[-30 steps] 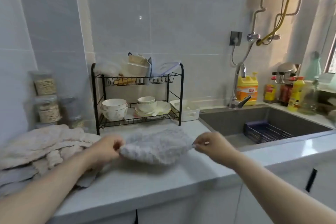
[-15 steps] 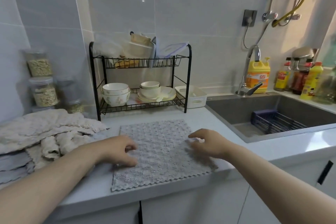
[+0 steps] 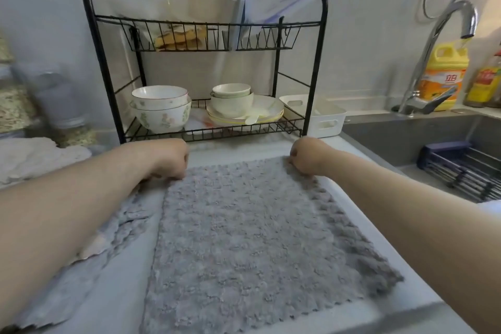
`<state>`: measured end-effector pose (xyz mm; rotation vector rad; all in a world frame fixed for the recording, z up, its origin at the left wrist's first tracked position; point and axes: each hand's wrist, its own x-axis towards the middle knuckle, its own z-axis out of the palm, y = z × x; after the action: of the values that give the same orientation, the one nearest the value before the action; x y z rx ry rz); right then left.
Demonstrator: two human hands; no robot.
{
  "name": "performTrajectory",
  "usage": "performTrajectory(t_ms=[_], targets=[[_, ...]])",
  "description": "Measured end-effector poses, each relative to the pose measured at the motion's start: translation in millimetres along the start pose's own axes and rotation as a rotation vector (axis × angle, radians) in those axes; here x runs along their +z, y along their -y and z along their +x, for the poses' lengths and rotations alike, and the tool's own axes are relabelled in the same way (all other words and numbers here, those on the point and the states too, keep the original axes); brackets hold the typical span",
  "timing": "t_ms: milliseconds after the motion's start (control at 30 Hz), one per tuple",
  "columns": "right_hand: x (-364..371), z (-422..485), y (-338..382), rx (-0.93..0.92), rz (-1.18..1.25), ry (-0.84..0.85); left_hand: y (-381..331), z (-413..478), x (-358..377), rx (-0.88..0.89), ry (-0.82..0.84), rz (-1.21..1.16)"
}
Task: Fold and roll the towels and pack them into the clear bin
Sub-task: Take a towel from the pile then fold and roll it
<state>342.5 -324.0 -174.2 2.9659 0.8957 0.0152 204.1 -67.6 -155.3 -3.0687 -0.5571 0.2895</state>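
Towel (image 3: 244, 228), grey and nubbly, lies spread flat on the tabletop (image 3: 423, 228) right in front of me, its scalloped near edge close to the front lip and its far edge just short of the black dish rack (image 3: 314, 68). My left hand (image 3: 169, 158) is curled at the far left corner of the cloth, knuckles up; its fingers are tucked under and I cannot tell from here whether they are pinching the edge or only pressing on it. My right hand (image 3: 307, 156) sits at the far right corner, fingers bent down onto the hem in the same way, and the grip itself is hidden, so I cannot tell there either. Both of my forearms run along the cloth's two sides.

Under my left forearm lies a second grey towel (image 3: 81, 274), rumpled, just beside the spread one. Farther left a heap of pale towels (image 3: 32, 154) rests against the wall. On the rack's lower shelf stand stacked bowls (image 3: 161, 108) and plates (image 3: 254, 114). A white basket (image 3: 325, 116) stands to the rack's right, touching or nearly touching it. Beyond that is the sink (image 3: 406, 138) with its faucet (image 3: 444, 35), and a yellow detergent bottle (image 3: 444, 73) behind.
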Motion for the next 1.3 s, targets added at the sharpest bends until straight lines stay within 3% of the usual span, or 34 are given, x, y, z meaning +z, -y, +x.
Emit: performTrajectory(t_ms=[67,167,333,567,800,1000,1133,1300], targets=[[1,9,-2,0.004,0.026,-0.073,0,10,1,0.007,-0.075,0.021],[1,10,-4,0.079,0.265,-0.224,-2,13,1,-0.006,-0.151,0.005],[-12,-27,-4,0.064,0.573,-0.402,-5,-16,-9,-0.021,-0.226,-0.318],[-29,-127,-12,0.044,0.791,-0.381,-11,-115,-19,0.030,-0.362,-0.565],[-21,-202,-16,0.062,0.815,-0.312,-16,-196,21,0.072,-0.423,-0.546],[0,-231,-16,0.028,0.707,-0.251,-15,-219,56,0.105,-0.301,-0.491],[10,-236,-17,-0.034,0.528,-0.196,-19,-229,59,0.149,-0.259,-0.295],[11,-240,-15,-0.038,0.542,-0.185,-27,-240,57,0.165,-0.207,-0.235]])
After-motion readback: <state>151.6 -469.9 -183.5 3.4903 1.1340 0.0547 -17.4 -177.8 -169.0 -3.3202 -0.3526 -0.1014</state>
